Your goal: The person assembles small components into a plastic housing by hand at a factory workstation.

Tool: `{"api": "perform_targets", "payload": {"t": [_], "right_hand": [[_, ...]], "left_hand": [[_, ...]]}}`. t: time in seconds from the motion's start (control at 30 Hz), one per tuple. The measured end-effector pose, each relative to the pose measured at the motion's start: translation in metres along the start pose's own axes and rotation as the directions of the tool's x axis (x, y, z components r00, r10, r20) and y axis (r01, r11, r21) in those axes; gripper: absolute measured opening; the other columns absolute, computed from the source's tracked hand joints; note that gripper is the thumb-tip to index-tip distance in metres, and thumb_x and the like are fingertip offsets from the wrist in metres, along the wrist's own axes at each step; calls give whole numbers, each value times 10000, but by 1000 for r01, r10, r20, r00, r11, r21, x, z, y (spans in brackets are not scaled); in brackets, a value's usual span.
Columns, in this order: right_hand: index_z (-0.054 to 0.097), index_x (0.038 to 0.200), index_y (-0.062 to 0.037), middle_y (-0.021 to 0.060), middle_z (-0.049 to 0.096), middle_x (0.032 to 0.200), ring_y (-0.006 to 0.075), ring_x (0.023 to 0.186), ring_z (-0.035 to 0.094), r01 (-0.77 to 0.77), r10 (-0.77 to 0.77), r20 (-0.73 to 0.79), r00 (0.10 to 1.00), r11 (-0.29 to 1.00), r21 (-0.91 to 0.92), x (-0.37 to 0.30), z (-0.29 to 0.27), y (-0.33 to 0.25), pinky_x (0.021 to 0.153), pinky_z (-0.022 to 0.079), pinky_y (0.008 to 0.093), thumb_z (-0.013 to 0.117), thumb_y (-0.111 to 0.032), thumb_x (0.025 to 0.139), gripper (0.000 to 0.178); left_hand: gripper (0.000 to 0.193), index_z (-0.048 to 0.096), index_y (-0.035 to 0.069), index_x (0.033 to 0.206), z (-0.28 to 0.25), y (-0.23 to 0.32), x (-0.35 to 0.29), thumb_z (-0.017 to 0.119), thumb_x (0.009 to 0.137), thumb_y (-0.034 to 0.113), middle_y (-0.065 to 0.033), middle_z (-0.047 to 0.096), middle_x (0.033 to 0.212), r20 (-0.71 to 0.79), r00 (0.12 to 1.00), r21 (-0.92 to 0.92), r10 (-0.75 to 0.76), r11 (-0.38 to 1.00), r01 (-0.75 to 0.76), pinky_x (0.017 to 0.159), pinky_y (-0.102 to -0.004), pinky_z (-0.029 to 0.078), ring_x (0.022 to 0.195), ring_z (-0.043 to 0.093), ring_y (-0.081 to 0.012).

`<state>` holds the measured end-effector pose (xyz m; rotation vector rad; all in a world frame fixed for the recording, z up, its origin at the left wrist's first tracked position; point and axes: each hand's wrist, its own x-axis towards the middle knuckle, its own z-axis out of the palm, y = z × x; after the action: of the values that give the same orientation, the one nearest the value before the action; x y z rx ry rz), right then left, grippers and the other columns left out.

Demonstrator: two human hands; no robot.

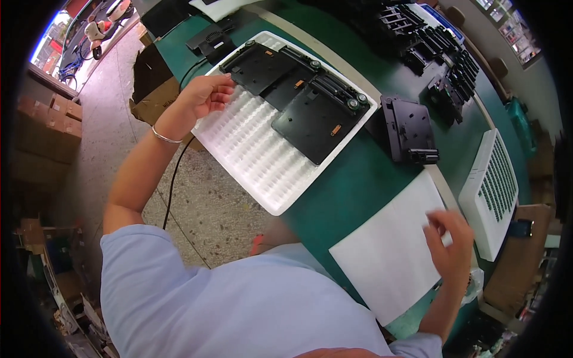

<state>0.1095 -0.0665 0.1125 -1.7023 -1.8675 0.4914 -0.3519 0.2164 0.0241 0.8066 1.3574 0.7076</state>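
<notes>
My left hand (209,95) is at the left edge of a white ribbed plastic tray (239,143), its fingers loosely bent and nothing visible in them. Several flat black plastic housings (316,119) lie side by side along the tray's far side, with rollers or round gears at their ends. Over the right part of a white sheet (388,250) hovers my right hand (450,241), fingers bent and smeared by motion. Whether it pinches something small is not visible. One more black housing (412,128) stands tilted beyond the sheet, right of the tray.
A white tray with rows of small dark parts (492,191) lies at the right on the green table (334,203). Far off are rows of black units (453,77). A small black fan-like device (212,42) with a cable sits behind the tray; a cardboard box (152,89) stands left.
</notes>
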Motion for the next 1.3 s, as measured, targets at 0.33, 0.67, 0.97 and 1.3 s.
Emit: {"api": "perform_targets", "payload": {"t": [0.33, 0.67, 0.97, 1.3], "right_hand": [[673, 957, 7, 139, 641, 803, 261, 718, 623, 305, -301, 143, 943, 952, -10, 194, 90, -51, 670, 488, 350, 684, -151, 830, 202], [722, 1041, -67, 145, 716, 967, 307, 973, 673, 383, -352, 174, 920, 902, -199, 337, 209, -103, 824, 525, 404, 651, -241, 855, 264], [723, 1040, -77, 112, 721, 973, 294, 938, 676, 308, -186, 343, 921, 885, -348, 371, 238, -119, 832, 524, 388, 737, -311, 822, 320], [687, 1117, -18, 130, 718, 945, 235, 890, 689, 397, -304, 340, 890, 883, -249, 396, 250, -95, 788, 525, 334, 776, -251, 794, 409]], "left_hand": [[197, 662, 32, 1027, 5, 9, -28, 620, 959, 212, -16, 641, 780, -52, 962, 147, 268, 955, -258, 447, -198, 435, 563, 581, -62], [199, 657, -9, 1036, -75, -21, -25, 654, 914, 148, 2, 639, 815, -95, 709, 741, 699, 525, -419, 682, -225, 475, 710, 563, -83], [269, 632, -39, 1099, -70, -36, -50, 655, 909, 149, -50, 665, 931, -112, 784, 718, 610, 596, -361, 721, -247, 508, 772, 615, -100], [316, 628, 10, 1155, -73, -42, -49, 622, 942, 243, -21, 670, 849, -172, 915, 380, 365, 882, -280, 520, -220, 522, 606, 616, -83]]}}
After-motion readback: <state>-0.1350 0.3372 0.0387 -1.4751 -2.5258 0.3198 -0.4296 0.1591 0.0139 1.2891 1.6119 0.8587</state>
